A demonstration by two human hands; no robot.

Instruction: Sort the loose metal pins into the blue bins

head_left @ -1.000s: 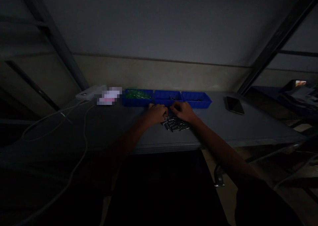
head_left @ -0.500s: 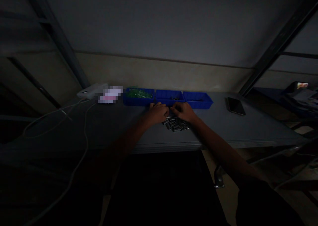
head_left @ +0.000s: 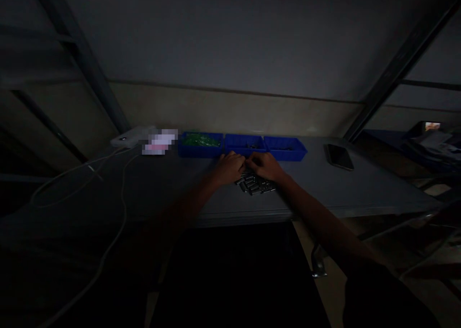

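Left hand, right hand at cylinders near table edge

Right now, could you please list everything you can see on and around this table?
table: one, grey, across the middle.
blue bins: three, blue, in a row at the far edge.
green parts: many, green, in the leftmost bin.
metal cylinders: a pile, grey, beneath the hands.
phone: one, black, flat on the right.
white device: one, white, far left corner.
cable: at least one, white, left side.
left hand: one, over the pile.
right hand: one, beside it.
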